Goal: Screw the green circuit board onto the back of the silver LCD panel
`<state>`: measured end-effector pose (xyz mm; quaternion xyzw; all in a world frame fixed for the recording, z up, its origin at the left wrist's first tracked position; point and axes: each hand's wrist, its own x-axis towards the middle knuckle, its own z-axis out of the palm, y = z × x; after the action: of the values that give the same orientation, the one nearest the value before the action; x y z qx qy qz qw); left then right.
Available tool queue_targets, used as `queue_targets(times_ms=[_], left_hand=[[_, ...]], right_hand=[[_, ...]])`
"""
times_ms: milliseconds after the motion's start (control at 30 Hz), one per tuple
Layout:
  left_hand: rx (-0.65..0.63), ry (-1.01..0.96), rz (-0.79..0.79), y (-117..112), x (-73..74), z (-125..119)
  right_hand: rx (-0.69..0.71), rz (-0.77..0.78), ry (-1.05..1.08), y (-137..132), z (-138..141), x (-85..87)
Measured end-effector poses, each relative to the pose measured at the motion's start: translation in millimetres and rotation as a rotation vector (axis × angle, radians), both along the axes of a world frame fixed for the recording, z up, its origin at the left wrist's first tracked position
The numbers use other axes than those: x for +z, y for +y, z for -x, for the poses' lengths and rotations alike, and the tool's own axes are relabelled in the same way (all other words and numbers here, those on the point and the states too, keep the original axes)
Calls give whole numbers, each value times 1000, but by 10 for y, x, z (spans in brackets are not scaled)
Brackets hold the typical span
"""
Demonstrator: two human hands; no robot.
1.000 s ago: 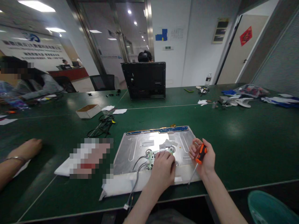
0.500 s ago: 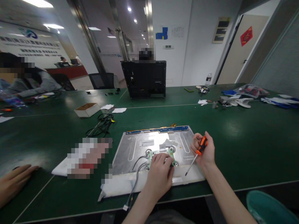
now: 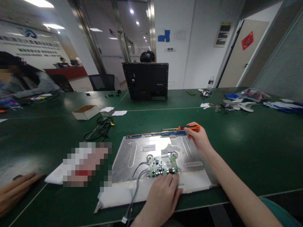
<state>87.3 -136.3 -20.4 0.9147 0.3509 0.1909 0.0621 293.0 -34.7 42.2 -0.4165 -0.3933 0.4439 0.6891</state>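
Note:
A flat metal display panel [image 3: 123, 157] lies on the green table, with a white strip [image 3: 118, 193] along its near edge. On its middle sits a green circuit board [image 3: 163, 164], with grey cables [image 3: 136, 186] leading off its left side. My left hand [image 3: 163, 190] rests over the white strip, fingers laid out with their tips at the board's near edge, holding nothing. Above the panel's far right corner, my right hand [image 3: 197, 136] grips a screwdriver [image 3: 189, 127] with an orange and black handle. Its shaft points left, along the blue board strip [image 3: 153, 135].
Another person's hand [image 3: 19, 190] lies at the left. Between it and the panel is a partly blurred packet [image 3: 55, 173]. Black cables [image 3: 101, 127] and an open white box [image 3: 86, 113] stand beyond. A black monitor [image 3: 145, 82] is at the back.
My right hand has moved away from me with the screwdriver, which has swung from pointing down to lying level. My left hand has drawn back towards me, uncovering the circuit board.

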Motion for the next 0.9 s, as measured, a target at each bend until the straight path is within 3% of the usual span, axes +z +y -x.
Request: queue_targets(times_ms=[233,467,600,900], left_hand=[[-23,11,-50,-11,-98,6],[-58,8,-150,2,-139,3],[-64,-12,-163,-1,-127,-6],[-72,-2,-223,8,-124,-32]], right_hand=[[-61,-101,-197,33,-5,33],[-189,-371,-574,-236,38,-214],[-240,-548,-796,-381,161,-258],[-259,-650,-833,-382,313,-280]])
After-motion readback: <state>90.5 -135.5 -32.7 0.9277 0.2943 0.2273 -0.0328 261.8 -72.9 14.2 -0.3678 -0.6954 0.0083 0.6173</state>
